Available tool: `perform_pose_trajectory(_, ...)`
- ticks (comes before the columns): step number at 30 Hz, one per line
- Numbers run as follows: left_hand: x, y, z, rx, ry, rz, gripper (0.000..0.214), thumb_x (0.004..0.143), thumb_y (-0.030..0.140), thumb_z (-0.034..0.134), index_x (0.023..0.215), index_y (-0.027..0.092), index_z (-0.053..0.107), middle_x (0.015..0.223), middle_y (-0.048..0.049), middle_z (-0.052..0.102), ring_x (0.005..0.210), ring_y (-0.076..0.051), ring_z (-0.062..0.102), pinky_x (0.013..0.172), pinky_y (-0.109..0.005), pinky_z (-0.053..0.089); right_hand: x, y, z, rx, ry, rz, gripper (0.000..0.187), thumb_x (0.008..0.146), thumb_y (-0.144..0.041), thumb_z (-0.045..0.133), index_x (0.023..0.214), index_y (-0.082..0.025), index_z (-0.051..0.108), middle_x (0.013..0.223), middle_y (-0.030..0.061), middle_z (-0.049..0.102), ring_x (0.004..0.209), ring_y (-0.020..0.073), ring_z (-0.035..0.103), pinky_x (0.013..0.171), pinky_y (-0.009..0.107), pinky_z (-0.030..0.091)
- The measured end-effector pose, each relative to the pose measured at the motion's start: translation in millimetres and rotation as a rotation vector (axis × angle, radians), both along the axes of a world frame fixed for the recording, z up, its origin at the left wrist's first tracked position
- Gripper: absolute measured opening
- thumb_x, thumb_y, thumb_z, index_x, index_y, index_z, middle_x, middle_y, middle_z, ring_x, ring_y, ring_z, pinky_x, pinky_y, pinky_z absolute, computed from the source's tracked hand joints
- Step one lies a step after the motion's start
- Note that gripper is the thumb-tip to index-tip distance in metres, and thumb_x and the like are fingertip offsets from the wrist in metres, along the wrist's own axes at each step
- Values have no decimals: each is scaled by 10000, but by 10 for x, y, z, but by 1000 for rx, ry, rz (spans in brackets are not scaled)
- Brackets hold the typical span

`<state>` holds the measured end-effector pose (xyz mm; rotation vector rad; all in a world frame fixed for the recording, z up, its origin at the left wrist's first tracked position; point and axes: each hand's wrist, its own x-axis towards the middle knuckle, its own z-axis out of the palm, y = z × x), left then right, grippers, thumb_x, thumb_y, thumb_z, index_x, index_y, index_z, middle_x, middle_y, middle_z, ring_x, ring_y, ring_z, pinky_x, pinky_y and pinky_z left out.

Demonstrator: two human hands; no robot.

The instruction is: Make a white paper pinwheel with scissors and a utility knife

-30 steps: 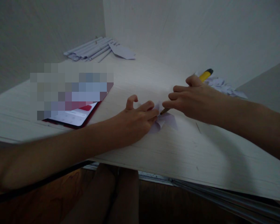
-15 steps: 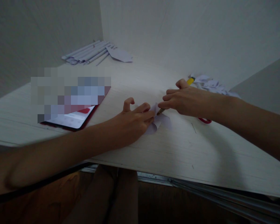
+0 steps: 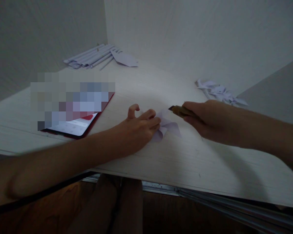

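My left hand (image 3: 143, 125) rests on the white tabletop, its thumb and some fingers closed on a small folded piece of white paper (image 3: 169, 126). Pointed flaps of the paper spread to the right of the fingertips, and one edge curls. The index finger is crooked upward. In my right hand (image 3: 201, 115) is a yellowish utility knife (image 3: 182, 111), held along the palm. Its dark pointed blade tip faces left, just above and right of the paper, apart from it. The far end of the knife is hidden by the hand.
A phone in a red case (image 3: 84, 128), partly blurred out, lies on the left. Rolled paper tubes (image 3: 92, 57) and a flat paper piece (image 3: 125, 59) lie at the back left. Folded paper pieces (image 3: 219, 91) cluster along the right wall. The table's front edge (image 3: 161, 184) runs above my legs.
My right hand has drawn back to the right and turned over, lifting the knife tip away from the paper. A red loop beneath it is now hidden. My left hand stays put.
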<state>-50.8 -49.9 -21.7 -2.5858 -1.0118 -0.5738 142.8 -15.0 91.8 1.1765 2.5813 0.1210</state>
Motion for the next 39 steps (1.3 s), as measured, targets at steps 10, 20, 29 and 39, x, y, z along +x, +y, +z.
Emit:
perform_pose_trajectory(10, 6, -11, 11, 4, 11, 3, 289, 798, 46, 394, 945, 173, 608, 1000, -70, 593, 980, -225, 439, 841, -435, 247, -120, -68, -217, -755, 274, -490, 216, 827, -361, 392, 752, -179, 481, 627, 28, 615, 379, 93, 505, 360, 205, 347)
perform_pose_trajectory(20, 8, -17, 21, -3, 18, -6, 269, 802, 51, 392, 926, 165, 601, 983, -64, 578, 965, -217, 439, 843, -427, 250, -146, -63, -273, -692, 251, -494, 224, 828, -363, 387, 747, -171, 472, 598, 35, 608, 378, 103, 524, 364, 207, 376)
perform_pose_trajectory(29, 6, -7, 11, 0, 19, -18, 271, 806, 41, 370, 866, 161, 606, 982, -52, 576, 956, -209, 428, 838, -439, 230, -161, -73, -308, -671, 233, -499, 217, 834, -350, 379, 746, -173, 470, 595, 31, 611, 374, 99, 524, 357, 206, 384)
perform_pose_trajectory(39, 10, -9, 10, 6, 22, -30, 282, 795, 38, 383, 871, 165, 623, 979, -61, 574, 954, -213, 424, 836, -444, 225, -267, -96, -297, -550, 156, -341, 250, 829, -314, 384, 666, -177, 516, 475, 5, 554, 365, 112, 512, 388, 224, 376)
